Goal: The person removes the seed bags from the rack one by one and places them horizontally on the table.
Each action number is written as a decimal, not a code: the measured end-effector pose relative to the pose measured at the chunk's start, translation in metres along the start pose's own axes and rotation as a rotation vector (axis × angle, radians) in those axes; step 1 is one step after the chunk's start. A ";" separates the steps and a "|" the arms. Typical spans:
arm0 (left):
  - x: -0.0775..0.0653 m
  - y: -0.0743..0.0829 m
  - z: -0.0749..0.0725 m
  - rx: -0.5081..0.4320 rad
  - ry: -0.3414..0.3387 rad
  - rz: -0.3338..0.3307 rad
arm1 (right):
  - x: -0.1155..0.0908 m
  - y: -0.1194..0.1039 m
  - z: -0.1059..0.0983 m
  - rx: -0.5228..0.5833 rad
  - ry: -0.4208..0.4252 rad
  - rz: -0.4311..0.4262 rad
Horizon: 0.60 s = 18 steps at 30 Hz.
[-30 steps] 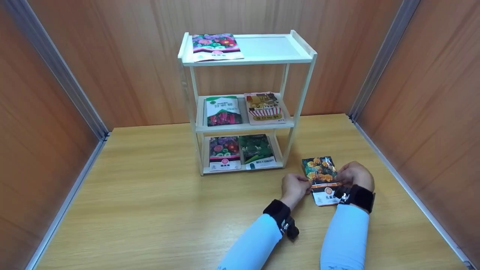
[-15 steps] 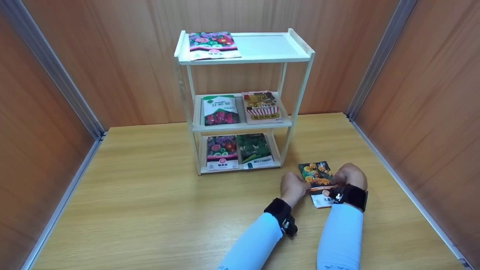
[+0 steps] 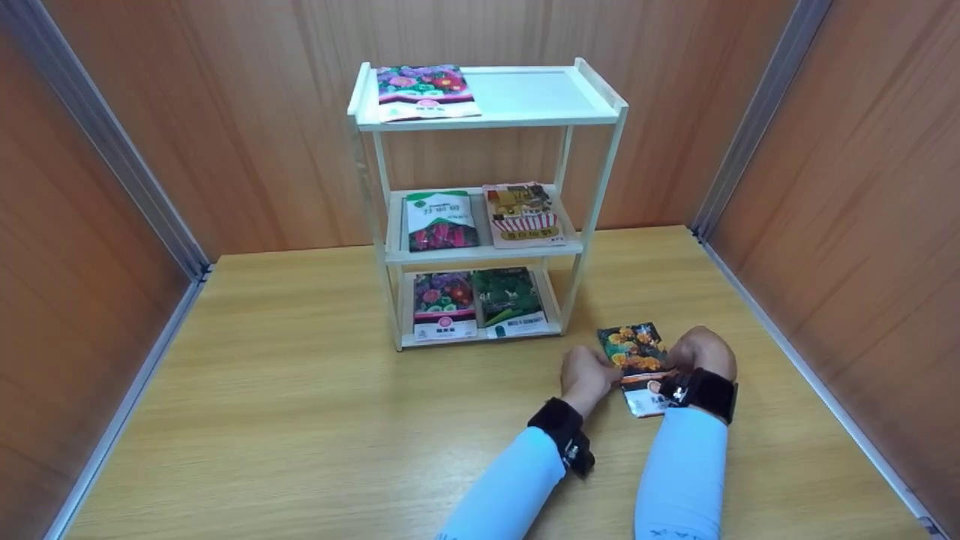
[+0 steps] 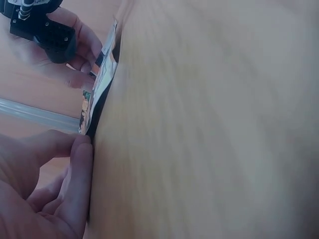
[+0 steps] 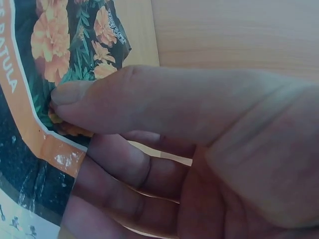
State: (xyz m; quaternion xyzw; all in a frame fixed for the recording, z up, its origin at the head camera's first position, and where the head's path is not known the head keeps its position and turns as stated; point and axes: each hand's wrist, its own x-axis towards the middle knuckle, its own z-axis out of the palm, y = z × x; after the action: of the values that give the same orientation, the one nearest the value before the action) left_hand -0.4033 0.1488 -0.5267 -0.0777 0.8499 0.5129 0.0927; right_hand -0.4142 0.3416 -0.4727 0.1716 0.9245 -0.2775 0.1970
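A seed packet [image 3: 634, 349] with orange flowers on its front is low over the table, right of the rack. My left hand [image 3: 587, 373] pinches its left edge between thumb and fingers. At the opposite edge my right hand [image 3: 701, 352] grips it. The right wrist view shows the thumb [image 5: 94, 99] lying on the printed flowers of the packet [image 5: 50, 40], with the fingers curled behind. In the left wrist view the packet [image 4: 102, 74] is seen edge-on, bent and partly raised off the wood, its edge between the left fingertips [image 4: 79, 147].
A white three-tier rack [image 3: 540, 94] stands at the back. One flower packet [image 3: 427, 105] lies on its top tier. A white-green packet [image 3: 441, 225] and a popcorn-pattern packet [image 3: 525, 217] share the middle; two packets lie below. Wood-grain walls [image 3: 840, 225] enclose the table [image 3: 300, 420].
Over the last second the packet has come slightly nearer the person and bowed between the hands. The right hand has shifted a little left. Almost nothing has moved in the last half second.
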 end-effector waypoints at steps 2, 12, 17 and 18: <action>0.000 0.000 0.000 -0.019 -0.012 -0.017 | 0.000 0.000 0.001 0.012 -0.004 0.010; -0.001 0.000 0.000 -0.006 0.000 -0.024 | -0.003 -0.001 0.000 0.002 0.036 0.023; -0.003 0.000 -0.001 -0.022 0.002 -0.016 | -0.005 -0.003 0.000 -0.009 0.045 0.022; -0.004 0.000 -0.002 -0.035 -0.001 -0.017 | -0.005 -0.003 -0.001 -0.009 0.040 0.020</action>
State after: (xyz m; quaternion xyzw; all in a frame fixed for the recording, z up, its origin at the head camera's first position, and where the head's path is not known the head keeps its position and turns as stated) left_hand -0.3999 0.1474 -0.5247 -0.0862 0.8400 0.5270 0.0961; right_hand -0.4114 0.3383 -0.4684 0.1856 0.9277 -0.2679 0.1822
